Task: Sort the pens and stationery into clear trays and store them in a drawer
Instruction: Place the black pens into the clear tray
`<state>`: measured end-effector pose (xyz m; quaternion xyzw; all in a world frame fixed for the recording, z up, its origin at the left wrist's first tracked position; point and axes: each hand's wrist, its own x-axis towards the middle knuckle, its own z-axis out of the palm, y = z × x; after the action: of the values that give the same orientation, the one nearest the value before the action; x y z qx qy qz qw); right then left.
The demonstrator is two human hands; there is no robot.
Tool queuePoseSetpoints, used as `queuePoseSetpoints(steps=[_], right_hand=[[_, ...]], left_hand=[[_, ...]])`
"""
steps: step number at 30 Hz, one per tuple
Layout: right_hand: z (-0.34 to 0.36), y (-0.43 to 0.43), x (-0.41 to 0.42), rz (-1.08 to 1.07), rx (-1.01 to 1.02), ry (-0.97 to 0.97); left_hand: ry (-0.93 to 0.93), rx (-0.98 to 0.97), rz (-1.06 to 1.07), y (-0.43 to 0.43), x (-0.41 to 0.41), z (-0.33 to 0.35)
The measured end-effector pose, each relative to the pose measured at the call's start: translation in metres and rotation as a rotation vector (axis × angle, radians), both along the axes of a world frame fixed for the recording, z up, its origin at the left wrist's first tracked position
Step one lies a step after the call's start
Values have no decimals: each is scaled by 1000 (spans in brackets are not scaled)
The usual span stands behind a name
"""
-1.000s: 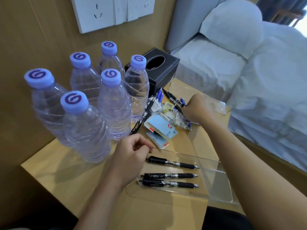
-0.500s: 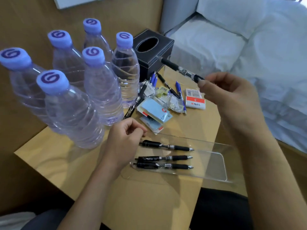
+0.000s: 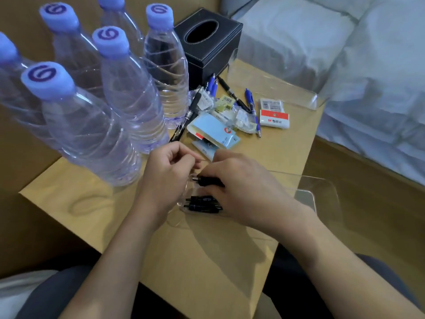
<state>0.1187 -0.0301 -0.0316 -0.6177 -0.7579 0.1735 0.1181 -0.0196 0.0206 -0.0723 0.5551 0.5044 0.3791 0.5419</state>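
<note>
Right grip [image 3: 243,187] holds black pen [image 3: 208,181] (mostly hidden) over clear tray [image 3: 322,188].

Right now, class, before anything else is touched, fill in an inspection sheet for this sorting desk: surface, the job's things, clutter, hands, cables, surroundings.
Surface: wooden table, bare at the near edge.
Job's things: near clear tray with the ends of three black pens showing; far clear tray by the bed; blue pens, loose black pen, erasers and sticky-note packs lie loose.
Clutter: water bottles, black tissue box.
Hands: right hand over the tray's pens, grip hidden; left hand curled at the tray's left end, grip unclear.
Cables: nothing seen.
Surroundings: white bed on the right.
</note>
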Motion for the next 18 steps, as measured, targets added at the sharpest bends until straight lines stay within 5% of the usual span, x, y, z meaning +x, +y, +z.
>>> queuePoseSetpoints(steps=[13, 18], right_hand=[[-1, -1, -9, 25, 32, -61], [21, 17, 24, -199, 204, 144]], left_hand=[[25, -35, -12, 2, -5, 2], [78, -59, 2, 3, -5, 0]])
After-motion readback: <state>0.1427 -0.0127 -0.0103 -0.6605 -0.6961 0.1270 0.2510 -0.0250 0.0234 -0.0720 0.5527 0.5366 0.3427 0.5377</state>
